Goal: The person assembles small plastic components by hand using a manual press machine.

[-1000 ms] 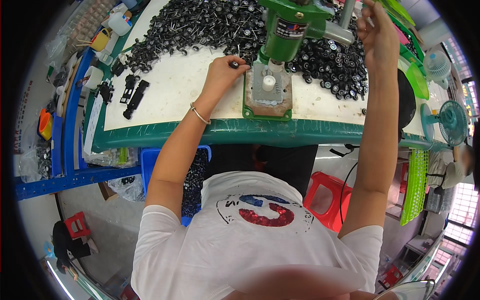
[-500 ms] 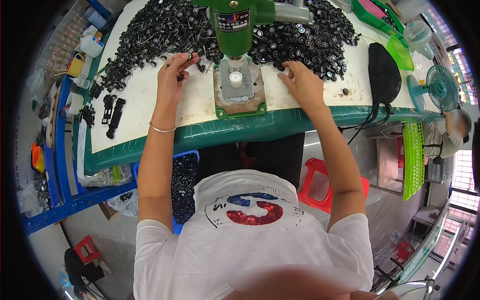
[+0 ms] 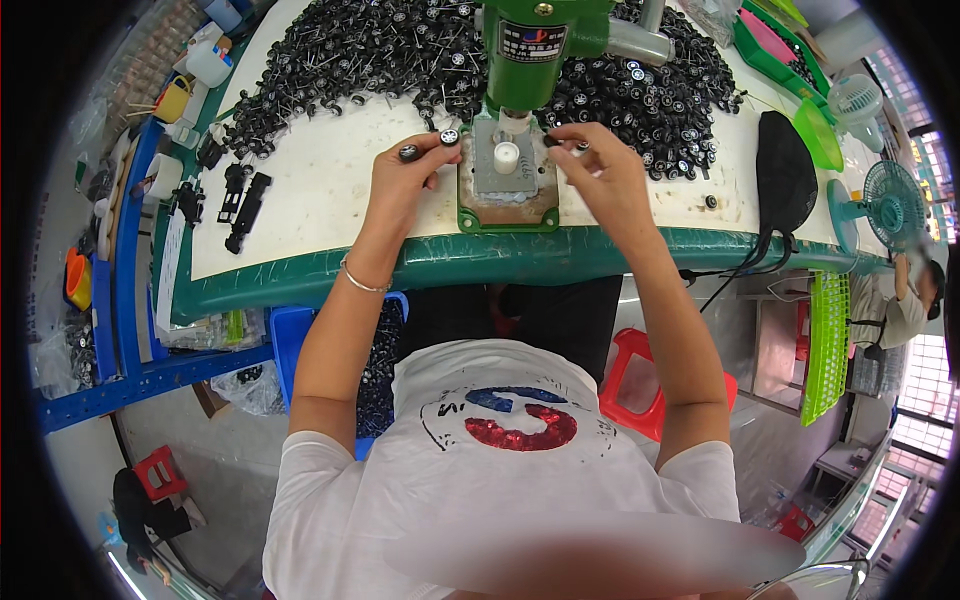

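Observation:
My left hand (image 3: pixel 400 185) is closed beside the left edge of a green bench press (image 3: pixel 530 60). Its fingers pinch a small black toy wheel (image 3: pixel 449 137) with a silver spoked face; a second dark wheel shows at the knuckles, and whether an axle joins them is hidden. My right hand (image 3: pixel 612 178), at the press's other side, has a small black wheel (image 3: pixel 552 141) at its fingertips and another dark piece by its fingers. Between the hands, a white round holder (image 3: pixel 506 157) stands on the press's grey plate (image 3: pixel 490 183), under the ram, with no wheel visible on it.
A heap of wheels with axles (image 3: pixel 330 60) spreads behind my left hand, loose wheels (image 3: pixel 640 110) behind my right. Black toy chassis (image 3: pixel 248 212) lie at left. A black cloth bag (image 3: pixel 785 180) and a fan (image 3: pixel 893 200) are at right. A blue crate (image 3: pixel 290 335) stands below the table edge.
My left hand has moved in toward the press, a wheel's spoked face now showing. My right hand has come away from the heap's edge with a wheel at its fingertips. The view has shifted slightly.

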{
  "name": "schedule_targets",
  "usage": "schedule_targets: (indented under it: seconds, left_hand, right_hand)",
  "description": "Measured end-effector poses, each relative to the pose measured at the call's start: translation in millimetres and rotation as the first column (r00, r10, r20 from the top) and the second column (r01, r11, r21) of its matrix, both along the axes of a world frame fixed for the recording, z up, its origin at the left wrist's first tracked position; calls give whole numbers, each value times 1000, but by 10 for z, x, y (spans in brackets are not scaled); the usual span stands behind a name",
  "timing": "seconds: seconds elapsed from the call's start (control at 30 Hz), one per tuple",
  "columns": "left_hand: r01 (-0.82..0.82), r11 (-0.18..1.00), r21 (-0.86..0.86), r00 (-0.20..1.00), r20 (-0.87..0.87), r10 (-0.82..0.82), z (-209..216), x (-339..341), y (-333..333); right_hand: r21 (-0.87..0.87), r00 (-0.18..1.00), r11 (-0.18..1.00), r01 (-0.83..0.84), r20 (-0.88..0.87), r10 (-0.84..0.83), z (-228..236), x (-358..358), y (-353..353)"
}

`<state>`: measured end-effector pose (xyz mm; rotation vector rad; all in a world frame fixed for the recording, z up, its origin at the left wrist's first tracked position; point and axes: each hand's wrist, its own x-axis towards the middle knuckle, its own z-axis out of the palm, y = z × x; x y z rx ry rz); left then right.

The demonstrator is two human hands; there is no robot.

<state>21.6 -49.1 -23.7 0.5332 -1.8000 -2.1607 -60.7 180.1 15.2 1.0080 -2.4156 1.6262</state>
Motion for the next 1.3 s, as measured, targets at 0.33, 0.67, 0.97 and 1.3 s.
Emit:
schedule_targets:
  seconds: [0.33,0.67,0.97,1.3]
  left_hand:
    - [38,999,-9,999,-23,-39,123,83,54]
    - [46,971,-236,974,-204,-96,361,-8,259]
    - [103,979,-175,959,-243,-144,412,-74,441]
    - [133,980,-148,960,-226,-165,439,-121,452]
  right_hand:
    - [125,998,991,-55,-17,57,-27,126,-278]
    - [227,999,973,-34,36,27,85,104,-325]
    - [-117,962,993,10,273,23,266,-193,-31]
    - [-644,903,752,141,394,168,2011,-503,-477]
